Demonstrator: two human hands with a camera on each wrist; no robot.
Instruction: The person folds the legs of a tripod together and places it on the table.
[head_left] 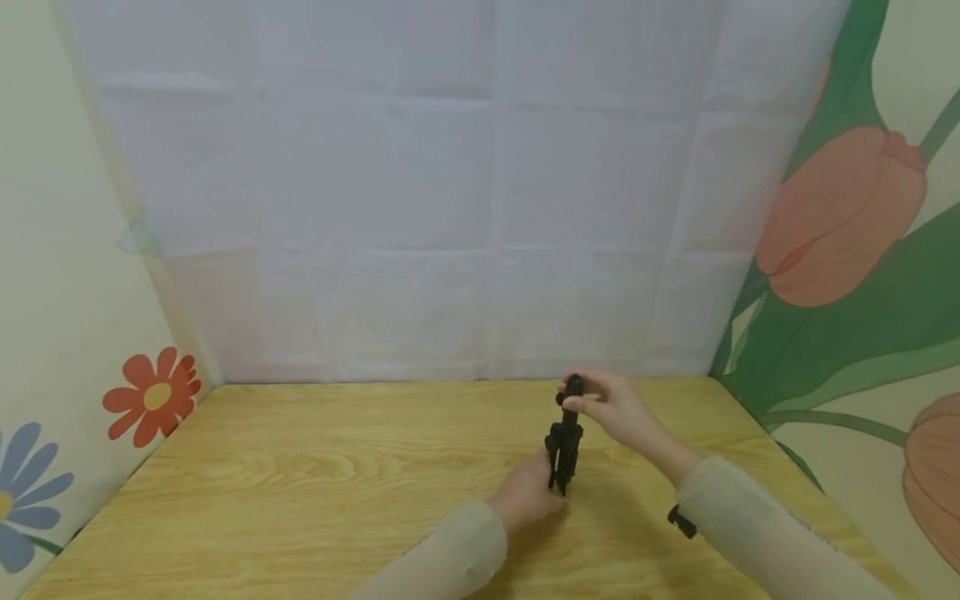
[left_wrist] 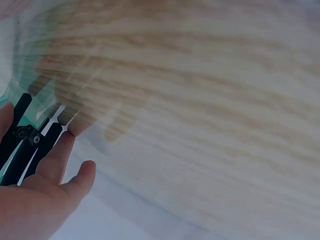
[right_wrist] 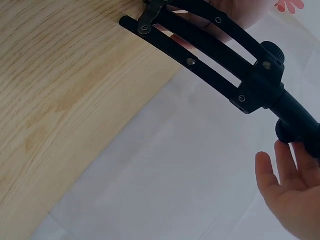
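Note:
A small black tripod [head_left: 564, 450] stands upright over the wooden table, its legs folded close together and pointing down. My left hand [head_left: 522, 492] grips it low down by the legs; in the left wrist view, dark legs [left_wrist: 17, 155] lie between the thumb and fingers. Up at the top, my right hand [head_left: 617, 408] pinches the tripod's head end between thumb and fingers. Seen from the right wrist, its fingertips [right_wrist: 284, 150] are at a round side knob [right_wrist: 286, 131] on the centre column, and leg braces with rivets show below the collar [right_wrist: 260, 90].
The wood-grain table [head_left: 322, 483] runs back to a creased white sheet [head_left: 412, 208] hung behind it. Side panels carry a red flower [head_left: 153, 398] on the left and large tulips [head_left: 840, 221] on the right. A small black piece [head_left: 682, 522] is at the right sleeve.

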